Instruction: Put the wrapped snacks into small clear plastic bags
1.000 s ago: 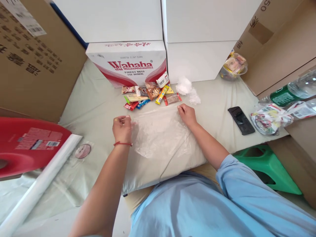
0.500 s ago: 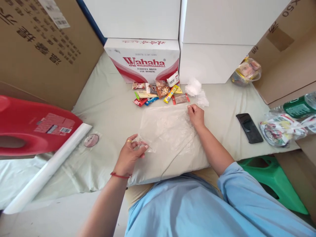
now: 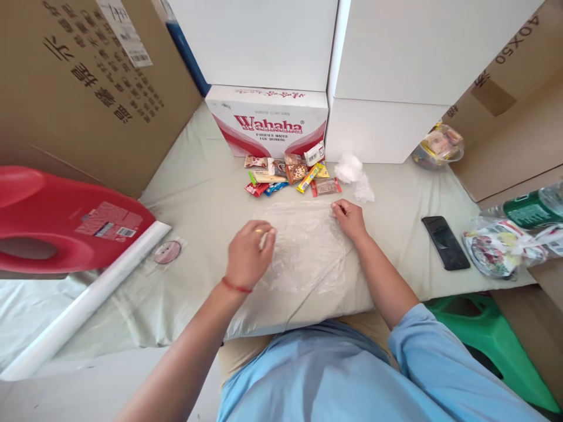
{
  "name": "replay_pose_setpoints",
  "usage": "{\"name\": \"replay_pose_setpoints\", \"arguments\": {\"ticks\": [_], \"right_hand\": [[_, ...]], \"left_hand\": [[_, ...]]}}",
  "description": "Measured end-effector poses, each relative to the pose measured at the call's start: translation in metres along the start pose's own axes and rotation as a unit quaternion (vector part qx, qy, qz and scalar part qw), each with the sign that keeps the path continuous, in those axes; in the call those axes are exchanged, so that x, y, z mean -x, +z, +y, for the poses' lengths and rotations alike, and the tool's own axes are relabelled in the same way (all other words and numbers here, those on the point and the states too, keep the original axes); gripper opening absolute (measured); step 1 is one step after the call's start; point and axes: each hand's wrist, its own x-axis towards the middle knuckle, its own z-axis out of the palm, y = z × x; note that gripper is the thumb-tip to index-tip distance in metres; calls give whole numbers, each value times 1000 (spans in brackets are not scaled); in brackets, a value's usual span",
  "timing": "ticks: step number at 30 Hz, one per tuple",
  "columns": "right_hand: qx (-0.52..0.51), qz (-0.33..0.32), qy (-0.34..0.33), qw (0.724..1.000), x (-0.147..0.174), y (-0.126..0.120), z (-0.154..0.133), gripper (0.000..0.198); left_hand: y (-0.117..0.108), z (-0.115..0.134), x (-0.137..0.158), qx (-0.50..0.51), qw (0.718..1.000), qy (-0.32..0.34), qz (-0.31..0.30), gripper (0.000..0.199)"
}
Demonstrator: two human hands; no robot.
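A clear plastic bag lies flat and wrinkled on the cloth-covered table in front of me. My right hand is closed in a pinch on its far right corner. At the bag's left edge, my left hand has its fingers curled with the thumb close to them; what is between them, if anything, is hidden. Just beyond the bag sits a pile of small wrapped snacks. To their right is a crumpled ball of thin white plastic.
Behind the snacks stand a Wahaha water carton and white boxes. On the left are a red jug, a white roll and a round disc. A phone, a snack tub and a bottle are on the right.
My left hand has moved away from me along the bag's left side, from near its lower left corner. The right hand stays at the far right corner. The camera view has shifted slightly.
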Motion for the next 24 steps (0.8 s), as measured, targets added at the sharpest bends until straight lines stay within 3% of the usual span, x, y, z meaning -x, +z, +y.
{"name": "replay_pose_setpoints", "arguments": {"ticks": [3,5,9,13,15,19,24], "right_hand": [[-7,-1,1,1000,1,0,1,33],[-7,4,9,1000,0,0,3,35],[30,78,13,996,-5,-7,7,34],[102,164,-68,979,-4,-15,3,35],[112,121,-115,980,0,-15,-2,32],[139,-43,-160,976,9,-8,-12,26],[204,-74,-170,961,-12,7,-40,27]], "left_hand": [[40,-1,-26,-53,994,54,-82,41],[58,-9,-36,-101,987,50,-117,46],[73,-22,-38,-166,974,-10,-154,59],[79,-24,-30,-176,974,-30,-137,62],[82,-24,-28,-169,977,-34,-129,61],[83,-28,-27,-154,981,-33,-117,59],[80,-30,-27,-149,980,-24,-129,61]]}}
